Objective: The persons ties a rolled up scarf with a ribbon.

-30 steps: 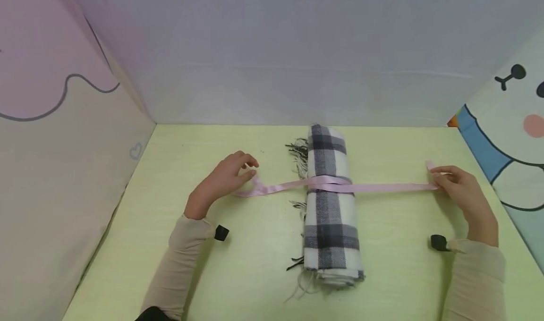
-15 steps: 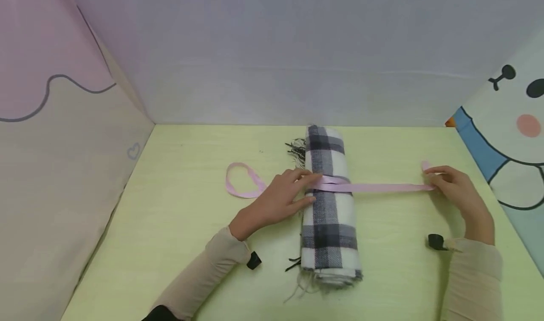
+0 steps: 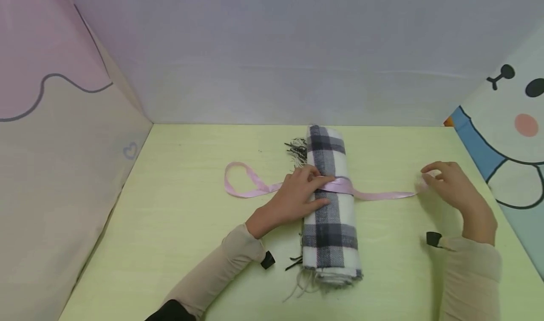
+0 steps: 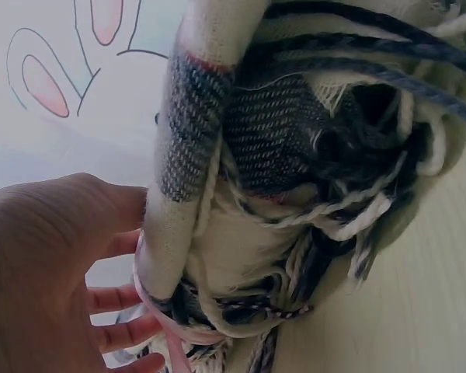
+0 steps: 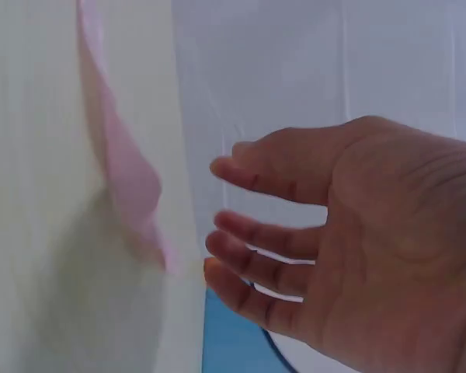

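A rolled black, grey and white plaid scarf [image 3: 329, 236] lies lengthwise on the table, with a pink ribbon [image 3: 342, 186] passing round its middle. My left hand [image 3: 291, 196] rests on the scarf's left side, its fingertips pressing on the ribbon's crossing. In the left wrist view, its spread fingers [image 4: 124, 298] lie against the roll. To the right, my right hand [image 3: 456, 191] hovers over the table with loosely bent fingers. The ribbon's right tail [image 5: 128, 175] hangs beside that hand in the right wrist view, apart from the fingers.
On the left, the ribbon's other tail [image 3: 231, 189] forms a loop on the pale yellow table [image 3: 191, 255]. Dark and white fringe [image 3: 297, 150] sticks out from the scarf's left edge. Cloth walls surround the table, a cartoon-printed one [image 3: 505, 137] at right.
My left hand has left the left ribbon tail and moved right onto the scarf. My right hand has let go of the right tail, which has dropped slack.
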Motion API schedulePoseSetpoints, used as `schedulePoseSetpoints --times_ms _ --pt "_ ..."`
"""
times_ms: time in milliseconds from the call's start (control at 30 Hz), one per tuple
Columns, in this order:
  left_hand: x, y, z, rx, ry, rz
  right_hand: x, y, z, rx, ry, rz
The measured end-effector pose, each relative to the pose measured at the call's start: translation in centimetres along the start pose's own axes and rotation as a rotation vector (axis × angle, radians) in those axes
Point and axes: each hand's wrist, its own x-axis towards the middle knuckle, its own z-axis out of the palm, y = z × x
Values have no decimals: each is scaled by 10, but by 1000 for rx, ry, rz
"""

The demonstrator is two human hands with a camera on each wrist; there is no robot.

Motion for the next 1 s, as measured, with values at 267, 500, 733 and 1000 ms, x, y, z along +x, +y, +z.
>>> schedulePoseSetpoints --times_ms 267,500,733,1000 --pt "-1 -1 1 17 3 -2 4 -81 22 90 -178 -290" --pt "0 -3 1 24 5 -5 11 -118 50 168 -316 -375" --pt "3 -3 2 43 5 -14 16 -117 57 180 -277 -375" --pt "17 8 7 61 60 -11 16 -113 54 158 -254 -373"
